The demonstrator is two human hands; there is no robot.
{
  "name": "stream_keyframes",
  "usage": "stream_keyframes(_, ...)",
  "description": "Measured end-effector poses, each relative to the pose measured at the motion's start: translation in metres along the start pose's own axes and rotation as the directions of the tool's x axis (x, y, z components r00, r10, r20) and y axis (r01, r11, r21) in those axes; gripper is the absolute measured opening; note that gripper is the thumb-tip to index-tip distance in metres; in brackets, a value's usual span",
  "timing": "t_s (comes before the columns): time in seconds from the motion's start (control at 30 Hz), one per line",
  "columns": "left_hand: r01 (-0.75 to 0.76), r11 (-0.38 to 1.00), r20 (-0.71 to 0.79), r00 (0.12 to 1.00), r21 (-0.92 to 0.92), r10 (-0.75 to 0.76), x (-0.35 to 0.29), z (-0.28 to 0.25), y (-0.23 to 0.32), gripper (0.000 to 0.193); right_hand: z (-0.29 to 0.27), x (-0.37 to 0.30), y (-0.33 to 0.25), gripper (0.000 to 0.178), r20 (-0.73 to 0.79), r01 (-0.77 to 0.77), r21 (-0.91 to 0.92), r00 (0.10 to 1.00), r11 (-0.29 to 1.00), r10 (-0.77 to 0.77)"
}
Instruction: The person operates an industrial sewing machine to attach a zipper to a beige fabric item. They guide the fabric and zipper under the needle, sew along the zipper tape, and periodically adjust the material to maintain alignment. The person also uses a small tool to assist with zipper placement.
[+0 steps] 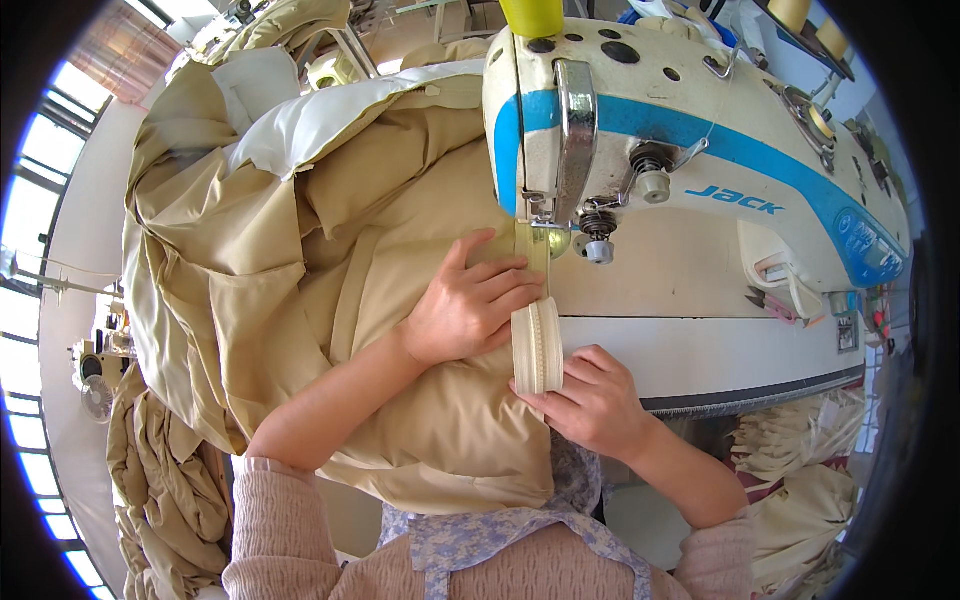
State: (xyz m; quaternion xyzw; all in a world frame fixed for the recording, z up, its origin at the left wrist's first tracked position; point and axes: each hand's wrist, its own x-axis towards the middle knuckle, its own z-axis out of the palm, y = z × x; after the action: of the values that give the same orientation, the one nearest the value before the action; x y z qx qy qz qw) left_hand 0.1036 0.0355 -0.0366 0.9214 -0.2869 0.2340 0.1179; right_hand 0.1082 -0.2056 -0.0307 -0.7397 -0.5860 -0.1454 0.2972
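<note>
A cream zipper (538,345) curves up in a loop at the edge of a khaki garment (400,190). Its upper stretch runs toward the presser foot (541,215) of a white and blue sewing machine (620,95). My left hand (470,305) lies on the cloth just left of the zipper, thumb spread and fingertips reaching its edge. On the other side, my right hand (593,400) pinches the zipper's lower right edge between thumb and fingers. The garment's white lining (320,115) shows at the far left. Under the needle, the seam is partly hidden by the machine head.
The white machine bed (700,355) extends right, with a dark ruled front edge. Small tools (775,305) lie beside the machine's pillar. Khaki cloth heaps (165,490) stand at lower left, and more cloth (805,510) hangs at lower right. A yellow-green object (535,15) tops the machine head.
</note>
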Motion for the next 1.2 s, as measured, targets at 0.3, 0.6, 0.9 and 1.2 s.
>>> stream_keyframes(0.3, -0.124, 0.988, -0.014, 0.992, -0.088, 0.124, 0.016, -0.014, -0.008, 0.02, 0.003, -0.001, -0.005, 0.029, 0.018, 0.05, 0.035, 0.999, 0.998, -0.051)
stream_keyframes(0.6, 0.122, 0.942, -0.059, 0.987, -0.312, -0.147, -0.02, -0.052, 0.084, 0.037, 0.004, -0.078, -0.075, 0.033, 0.078, 0.004, 0.539, 0.995, 0.843, -0.054)
stream_keyframes(0.9, -0.052, 0.992, -0.068, 0.997, -0.112, 0.044, -0.053, -0.035, 0.114, 0.042, 0.05, -0.134, -0.096, 0.031, 0.296, -0.288, 0.943, 0.498, -0.166, 0.815)
stream_keyframes(1.2, -0.196, 0.97, 0.168, 0.961, -0.143, 0.218, -0.077, -0.047, 0.129, 0.05, 0.025, -0.104, -0.125, 0.029, 0.684, -0.605, 0.723, 0.559, -0.334, 0.469)
